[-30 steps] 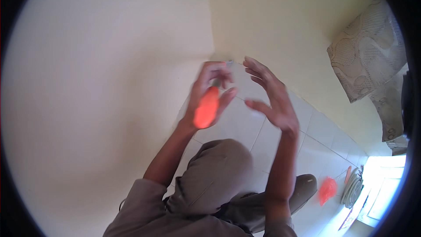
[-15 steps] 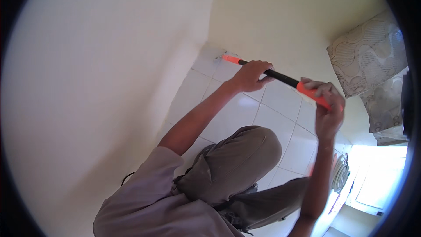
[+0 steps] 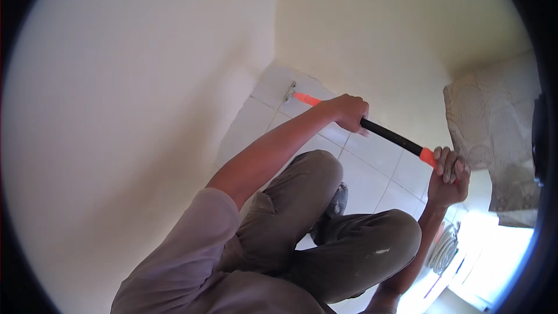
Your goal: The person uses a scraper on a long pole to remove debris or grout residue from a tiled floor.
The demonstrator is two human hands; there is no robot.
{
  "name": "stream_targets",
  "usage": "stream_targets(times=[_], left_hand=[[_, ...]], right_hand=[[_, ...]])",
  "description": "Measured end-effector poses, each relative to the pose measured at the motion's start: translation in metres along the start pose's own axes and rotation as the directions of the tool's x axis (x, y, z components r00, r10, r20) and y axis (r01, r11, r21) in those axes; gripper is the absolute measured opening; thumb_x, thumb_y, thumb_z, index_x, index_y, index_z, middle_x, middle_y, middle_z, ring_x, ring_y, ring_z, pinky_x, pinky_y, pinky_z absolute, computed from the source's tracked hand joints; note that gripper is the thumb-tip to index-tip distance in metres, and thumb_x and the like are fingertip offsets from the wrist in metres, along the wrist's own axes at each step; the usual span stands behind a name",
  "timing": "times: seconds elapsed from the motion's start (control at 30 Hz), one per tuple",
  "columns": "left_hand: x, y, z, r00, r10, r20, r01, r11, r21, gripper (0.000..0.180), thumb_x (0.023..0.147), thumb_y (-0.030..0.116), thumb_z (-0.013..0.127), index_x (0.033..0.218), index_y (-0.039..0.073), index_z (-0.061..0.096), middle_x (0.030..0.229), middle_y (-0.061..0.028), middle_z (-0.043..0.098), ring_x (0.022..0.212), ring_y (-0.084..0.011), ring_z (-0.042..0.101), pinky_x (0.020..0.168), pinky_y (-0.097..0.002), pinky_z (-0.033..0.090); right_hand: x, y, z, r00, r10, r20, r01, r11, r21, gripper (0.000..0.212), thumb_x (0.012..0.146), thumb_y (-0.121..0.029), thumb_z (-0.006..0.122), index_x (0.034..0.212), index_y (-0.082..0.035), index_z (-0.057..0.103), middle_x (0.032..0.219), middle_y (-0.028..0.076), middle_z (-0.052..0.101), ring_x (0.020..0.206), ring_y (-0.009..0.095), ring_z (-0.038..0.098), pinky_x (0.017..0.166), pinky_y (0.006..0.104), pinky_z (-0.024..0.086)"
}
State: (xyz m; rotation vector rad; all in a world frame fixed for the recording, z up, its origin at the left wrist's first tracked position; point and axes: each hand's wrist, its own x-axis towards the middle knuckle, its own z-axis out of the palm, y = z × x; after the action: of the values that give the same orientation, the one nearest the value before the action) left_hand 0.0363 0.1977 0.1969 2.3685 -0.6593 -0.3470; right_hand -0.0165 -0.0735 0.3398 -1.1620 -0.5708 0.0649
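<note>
Orange and black, the pole slants over floor tiles in the head view, pointing upper-left toward the wall corner; left hand wraps its middle, right hand clasps its lower-right orange end. Any writing is too small to tell.

The long-handled tool has a straight black shaft, with an orange sleeve toward its working end and an orange grip at the other. Gripped in two places, it slants from upper left to lower right. Its narrow greyish head lies crosswise over the pale tiled floor; whether they touch is unclear.
</note>
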Motion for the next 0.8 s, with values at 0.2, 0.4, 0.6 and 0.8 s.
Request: stream_targets(times=[0.2, 0.4, 0.6, 0.8], left_hand=[[0.023, -0.003, 0.004, 0.959, -0.248, 0.135, 0.265, 0.956, -0.127, 0.047, 0.073, 0.037, 0.079, 0.099, 0.0, 0.069, 0.094, -0.0151, 0.071, 0.09, -0.0304, 0.068, 0.077, -0.0414, 0.053], [0.018, -0.025, 0.055, 0.929, -0.247, -0.276, 0.217, 0.967, -0.135, 0.034, 0.069, 0.033, 0.079, 0.085, 0.004, 0.071, 0.092, -0.0134, 0.07, 0.087, -0.0323, 0.067, 0.078, -0.0435, 0.053], [0.012, -0.037, 0.081, 0.729, -0.317, -0.606, 0.338, 0.938, -0.084, 0.018, 0.072, 0.027, 0.074, 0.066, 0.011, 0.068, 0.06, -0.0065, 0.061, 0.063, -0.0324, 0.061, 0.061, -0.0434, 0.048], [0.019, -0.038, 0.079, 0.775, -0.341, -0.532, 0.275, 0.94, -0.202, 0.013, 0.054, 0.017, 0.07, 0.062, 0.01, 0.063, 0.062, -0.0079, 0.062, 0.072, -0.0303, 0.063, 0.063, -0.0429, 0.048]], right_hand=[[-0.001, 0.019, -0.027, 0.961, -0.027, -0.275, 0.083, 0.978, 0.193, 0.041, 0.086, -0.011, 0.048, 0.053, -0.02, 0.026, 0.048, 0.002, 0.032, 0.052, 0.015, 0.039, 0.072, 0.035, 0.04], [0.0, 0.039, -0.053, 0.974, 0.093, -0.208, -0.022, 0.947, 0.319, 0.038, 0.087, -0.009, 0.046, 0.054, -0.019, 0.029, 0.048, 0.002, 0.031, 0.054, 0.014, 0.038, 0.072, 0.0354, 0.039], [-0.003, 0.046, -0.063, 0.995, 0.037, -0.097, -0.006, 0.955, 0.298, 0.036, 0.087, -0.013, 0.046, 0.054, -0.019, 0.033, 0.049, 0.002, 0.035, 0.057, 0.016, 0.043, 0.075, 0.0356, 0.038], [0.0, 0.052, -0.069, 1.0, -0.005, -0.021, 0.011, 0.963, 0.269, 0.035, 0.092, -0.012, 0.043, 0.06, -0.018, 0.034, 0.047, 0.001, 0.03, 0.049, 0.013, 0.035, 0.068, 0.0346, 0.036]])
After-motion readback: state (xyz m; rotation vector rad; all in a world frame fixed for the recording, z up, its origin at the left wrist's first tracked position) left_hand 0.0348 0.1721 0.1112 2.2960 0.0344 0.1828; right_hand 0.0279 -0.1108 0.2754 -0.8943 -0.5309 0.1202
